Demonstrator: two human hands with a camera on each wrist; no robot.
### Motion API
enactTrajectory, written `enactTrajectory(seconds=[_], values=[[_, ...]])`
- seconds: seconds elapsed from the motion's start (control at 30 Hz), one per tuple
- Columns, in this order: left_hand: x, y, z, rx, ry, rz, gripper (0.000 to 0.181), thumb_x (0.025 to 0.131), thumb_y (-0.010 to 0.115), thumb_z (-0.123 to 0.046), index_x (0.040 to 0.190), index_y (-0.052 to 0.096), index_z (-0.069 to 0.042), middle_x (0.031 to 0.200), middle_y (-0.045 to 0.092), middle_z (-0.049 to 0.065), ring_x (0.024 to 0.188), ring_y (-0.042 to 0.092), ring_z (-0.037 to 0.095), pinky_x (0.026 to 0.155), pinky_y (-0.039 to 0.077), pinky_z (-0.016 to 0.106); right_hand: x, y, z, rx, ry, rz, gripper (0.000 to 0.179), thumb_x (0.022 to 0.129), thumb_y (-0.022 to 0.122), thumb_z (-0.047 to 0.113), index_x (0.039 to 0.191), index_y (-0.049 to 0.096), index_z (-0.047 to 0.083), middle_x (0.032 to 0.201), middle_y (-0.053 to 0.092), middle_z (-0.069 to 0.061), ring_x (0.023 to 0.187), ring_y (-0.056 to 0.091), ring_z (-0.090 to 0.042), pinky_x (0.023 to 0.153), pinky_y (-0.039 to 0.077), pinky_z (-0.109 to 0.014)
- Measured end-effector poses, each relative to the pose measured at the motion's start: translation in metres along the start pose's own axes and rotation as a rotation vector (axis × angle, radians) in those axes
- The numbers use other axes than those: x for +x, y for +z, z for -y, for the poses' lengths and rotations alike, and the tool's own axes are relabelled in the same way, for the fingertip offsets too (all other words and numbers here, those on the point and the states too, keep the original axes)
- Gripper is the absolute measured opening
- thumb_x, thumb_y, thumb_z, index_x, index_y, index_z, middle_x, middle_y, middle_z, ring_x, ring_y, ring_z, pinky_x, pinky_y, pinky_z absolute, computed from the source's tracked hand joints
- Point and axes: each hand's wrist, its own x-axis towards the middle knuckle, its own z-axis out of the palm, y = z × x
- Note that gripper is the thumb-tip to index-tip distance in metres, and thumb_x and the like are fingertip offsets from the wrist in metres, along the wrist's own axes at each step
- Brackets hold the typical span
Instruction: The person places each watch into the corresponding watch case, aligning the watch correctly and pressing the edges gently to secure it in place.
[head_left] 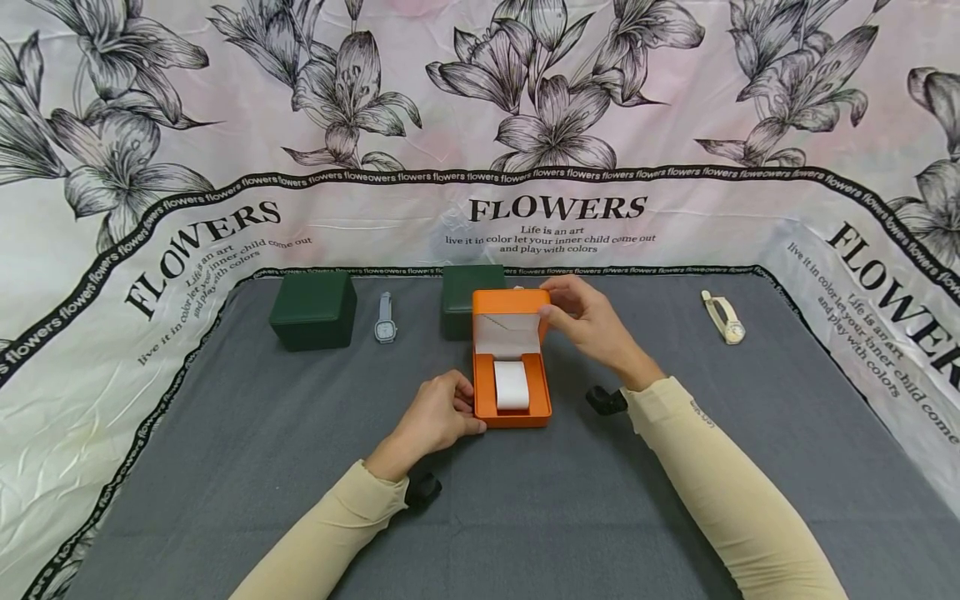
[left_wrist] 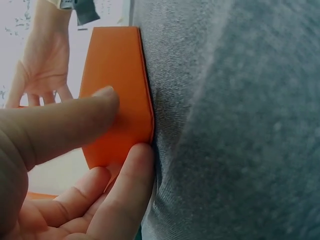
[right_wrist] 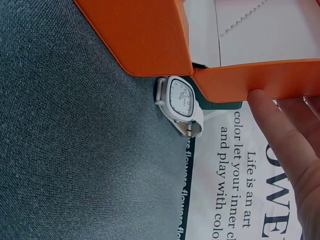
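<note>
Gently now: your left hand (head_left: 435, 412) grips the open orange box (head_left: 513, 422) at its near left corner on the tabletop (head_left: 525, 517), your right hand (head_left: 592, 321) the lid's right edge. Brace the box; guide its lid evenly, minding the white watch (right_wrist: 181, 97) behind.

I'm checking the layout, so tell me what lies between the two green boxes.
The head view shows a pale watch between the left green box and the right green box.
</note>
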Motion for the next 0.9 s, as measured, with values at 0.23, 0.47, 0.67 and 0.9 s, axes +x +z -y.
enactTrajectory(seconds=[0.23, 0.47, 0.67, 0.9], values=[[0.0003, -0.0028, -0.0004, 0.022, -0.017, 0.031, 0.042, 0.072, 0.085, -0.025, 0.099, 0.059, -0.005, 0.086, 0.063, 0.003, 0.077, 0.061, 0.013, 0.068, 0.052, 0.028, 0.0000, 0.0002, -0.0017, 0.003, -0.009, -0.004, 0.037, 0.095, 0.061, 0.015, 0.127, 0.049, 0.001, 0.122, 0.057, -0.021, 0.105, 0.059, -0.032, 0.082, 0.052, -0.045], [-0.0004, -0.0036, -0.0026, 0.020, -0.024, 0.025, 0.041, 0.073, 0.085, -0.026, 0.097, 0.060, -0.005, 0.086, 0.063, 0.004, 0.077, 0.061, 0.013, 0.066, 0.052, 0.028, -0.0008, 0.0003, -0.0028, 0.009, -0.011, 0.001, 0.037, 0.095, 0.061, 0.015, 0.128, 0.049, 0.003, 0.123, 0.057, -0.021, 0.107, 0.059, -0.031, 0.084, 0.051, -0.046], [-0.0006, -0.0032, -0.0044, 0.017, -0.030, 0.025, 0.041, 0.073, 0.085, -0.025, 0.098, 0.060, -0.005, 0.086, 0.064, 0.005, 0.077, 0.061, 0.014, 0.067, 0.052, 0.028, -0.0022, -0.0004, -0.0040, 0.016, -0.020, 0.005, 0.040, 0.095, 0.060, 0.013, 0.132, 0.047, 0.003, 0.126, 0.055, -0.022, 0.112, 0.057, -0.033, 0.088, 0.049, -0.049], [-0.0003, -0.0034, -0.0028, 0.029, -0.038, 0.026, 0.041, 0.073, 0.085, -0.026, 0.098, 0.060, -0.006, 0.086, 0.063, 0.003, 0.078, 0.061, 0.013, 0.068, 0.052, 0.029, -0.0043, -0.0006, -0.0061, 0.039, -0.028, 0.003, 0.042, 0.094, 0.060, 0.009, 0.133, 0.046, 0.001, 0.126, 0.055, -0.023, 0.114, 0.056, -0.035, 0.092, 0.046, -0.052]])
